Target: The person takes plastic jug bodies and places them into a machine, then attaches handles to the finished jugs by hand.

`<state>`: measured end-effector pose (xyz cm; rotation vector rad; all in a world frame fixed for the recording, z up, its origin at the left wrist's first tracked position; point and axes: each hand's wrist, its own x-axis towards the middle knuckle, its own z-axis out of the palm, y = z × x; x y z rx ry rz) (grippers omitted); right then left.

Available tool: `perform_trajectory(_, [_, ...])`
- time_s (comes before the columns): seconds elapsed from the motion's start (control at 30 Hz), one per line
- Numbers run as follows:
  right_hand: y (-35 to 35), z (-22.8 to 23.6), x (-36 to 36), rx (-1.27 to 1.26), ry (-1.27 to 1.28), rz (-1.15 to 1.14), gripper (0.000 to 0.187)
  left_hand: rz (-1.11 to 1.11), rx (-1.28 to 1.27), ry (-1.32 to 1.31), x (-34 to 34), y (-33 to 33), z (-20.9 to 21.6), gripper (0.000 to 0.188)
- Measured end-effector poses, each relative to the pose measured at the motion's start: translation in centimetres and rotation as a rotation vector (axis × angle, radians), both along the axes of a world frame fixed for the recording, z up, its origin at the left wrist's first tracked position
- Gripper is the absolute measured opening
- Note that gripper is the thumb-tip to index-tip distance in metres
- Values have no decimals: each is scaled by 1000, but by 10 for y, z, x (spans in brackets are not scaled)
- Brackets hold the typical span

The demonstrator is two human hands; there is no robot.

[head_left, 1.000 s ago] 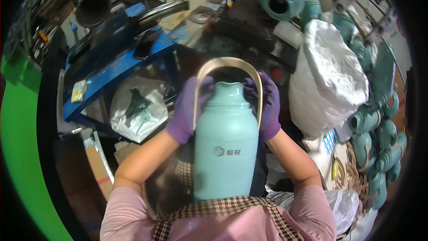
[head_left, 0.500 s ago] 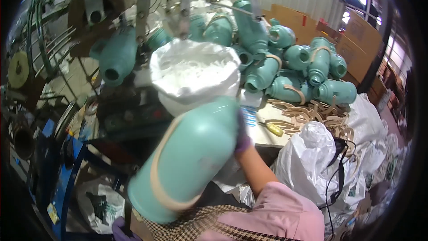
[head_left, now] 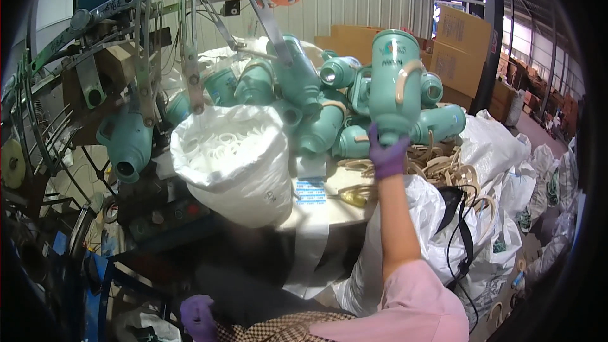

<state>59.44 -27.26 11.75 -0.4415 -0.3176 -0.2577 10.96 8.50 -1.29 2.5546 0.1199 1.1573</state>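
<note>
The held flask (head_left: 384,92) looks smooth, glossy plastic — its curved handle (head_left: 401,85) smooth too; right glove (head_left: 389,158), matt cloth; sack (head_left: 250,193), crinkled plastic; linkage bar (head_left: 190,38), bare metal — carton (head_left: 462,28), dull cardboard.

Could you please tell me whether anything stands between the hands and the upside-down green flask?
Nothing visible stands between the right hand and the green flask, which it touches at the neck. Between the left hand, low and apart, and the flask lies part of the pale tabletop.
</note>
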Motion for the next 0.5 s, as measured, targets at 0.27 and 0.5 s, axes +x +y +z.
perform_trajectory(0.27, [3, 127, 205, -63, 258, -61, 70, 9, -40, 328, -27, -5, -28, 19])
perform_trajectory(0.5, [14, 96, 174, -1424, -385, -1318, 74, 453, -8, 465, -106, 20, -58, 26])
